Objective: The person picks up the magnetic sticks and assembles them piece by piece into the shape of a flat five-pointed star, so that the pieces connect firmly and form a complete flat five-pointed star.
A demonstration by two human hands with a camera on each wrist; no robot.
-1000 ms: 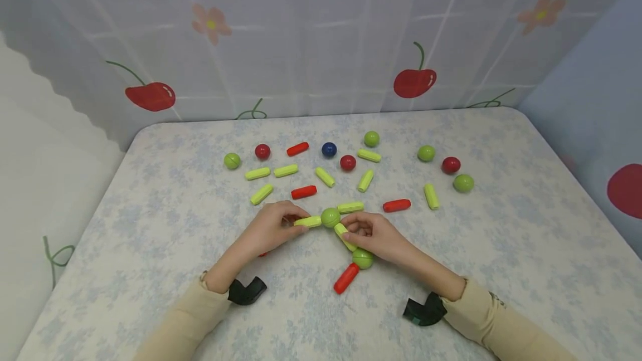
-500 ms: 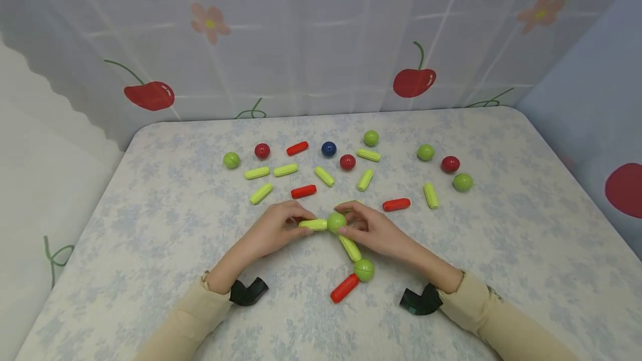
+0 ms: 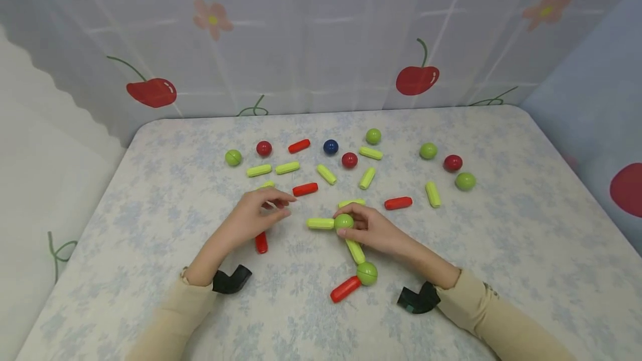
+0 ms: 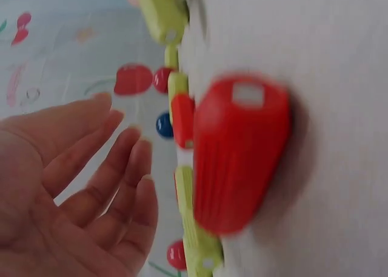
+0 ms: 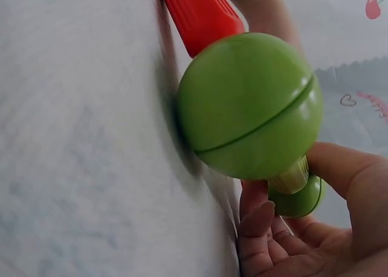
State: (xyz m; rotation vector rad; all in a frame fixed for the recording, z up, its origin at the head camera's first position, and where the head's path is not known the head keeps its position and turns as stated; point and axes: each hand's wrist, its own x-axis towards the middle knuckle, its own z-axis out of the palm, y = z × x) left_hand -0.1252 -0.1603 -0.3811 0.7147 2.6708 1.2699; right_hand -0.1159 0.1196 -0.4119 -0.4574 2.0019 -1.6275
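In the head view a joined piece of building rods and balls lies near the front middle. My right hand (image 3: 365,228) pinches its upper green ball (image 3: 344,222) between thumb and fingers. From that ball a yellow-green rod (image 3: 320,224) points left, another (image 3: 355,251) runs down to a second green ball (image 3: 367,273), and a red rod (image 3: 344,289) ends the chain. A further yellow-green rod (image 3: 352,203) shows behind the fingers. My left hand (image 3: 253,217) holds nothing, its fingers relaxed, and partly covers a loose red rod (image 4: 242,156) with a pale square end.
Loose rods and balls lie scattered across the back of the table (image 3: 125,238). Among them are a blue ball (image 3: 330,147), a red ball (image 3: 453,163) and a green ball (image 3: 465,181). Right of the joined piece lies a red rod (image 3: 398,203). A printed curtain (image 3: 311,38) hangs behind.
My left hand has let go of the left-pointing yellow-green rod and moved left. My right hand has shifted from the lower yellow-green rod to the upper green ball. The joined piece has moved slightly right.
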